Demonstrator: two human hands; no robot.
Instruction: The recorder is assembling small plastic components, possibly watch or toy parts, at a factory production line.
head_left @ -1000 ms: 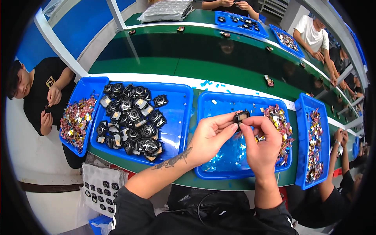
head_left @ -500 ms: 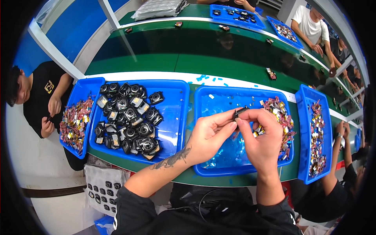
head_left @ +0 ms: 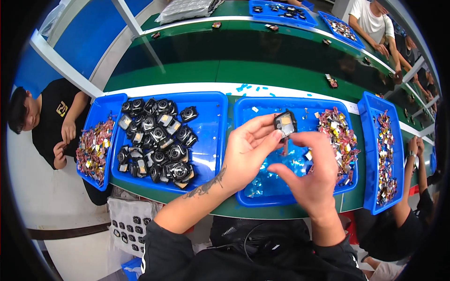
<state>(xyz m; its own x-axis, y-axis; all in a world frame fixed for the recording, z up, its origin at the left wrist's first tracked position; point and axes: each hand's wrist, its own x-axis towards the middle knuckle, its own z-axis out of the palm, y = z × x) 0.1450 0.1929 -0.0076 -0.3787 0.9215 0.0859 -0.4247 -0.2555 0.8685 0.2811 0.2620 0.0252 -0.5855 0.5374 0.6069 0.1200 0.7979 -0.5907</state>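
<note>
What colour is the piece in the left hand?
The piece: black edge, grey face; best in the head view.

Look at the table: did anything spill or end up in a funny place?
Maybe: small blue pieces lie scattered on the white strip, just behind the blue tray that the right hand hovers over. They look odd because they are loose outside the trays, as if spilled.

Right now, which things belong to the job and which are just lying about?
Apparently in use: black part, left hand holding it, nearby right hand, blue tray beneath, neighbouring tray of similar parts.

Apparently lying about: blue scraps on white strip, pale stack.
</note>
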